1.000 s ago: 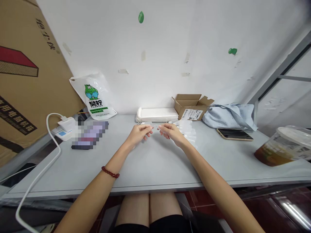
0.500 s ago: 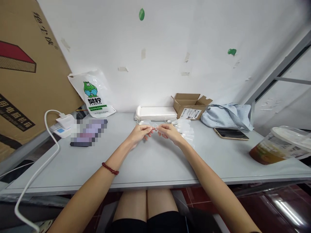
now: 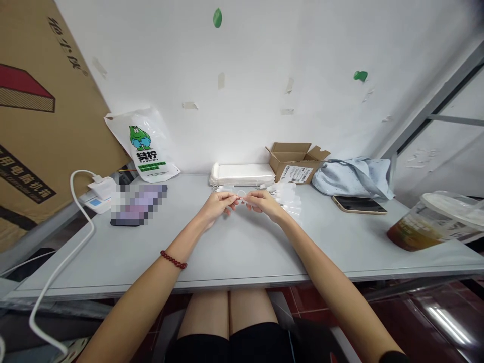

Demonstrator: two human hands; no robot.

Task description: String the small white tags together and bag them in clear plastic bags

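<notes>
Where the grey surface (image 3: 242,257) runs back, an open cardboard box (image 3: 298,175) and a white stack (image 3: 242,171) sit side by side. Left hand (image 3: 219,205) and right hand (image 3: 263,202) meet above its middle, fingertips near each other. Clear tag-like pieces (image 3: 286,194) lie fanned beyond the right hand. Smallest: a thin white loop (image 3: 242,191) between the hands, each grip apparently pinched on one side. Its arch shows plainer than a second ago; likely, work now rests on fine fingertip control.
</notes>
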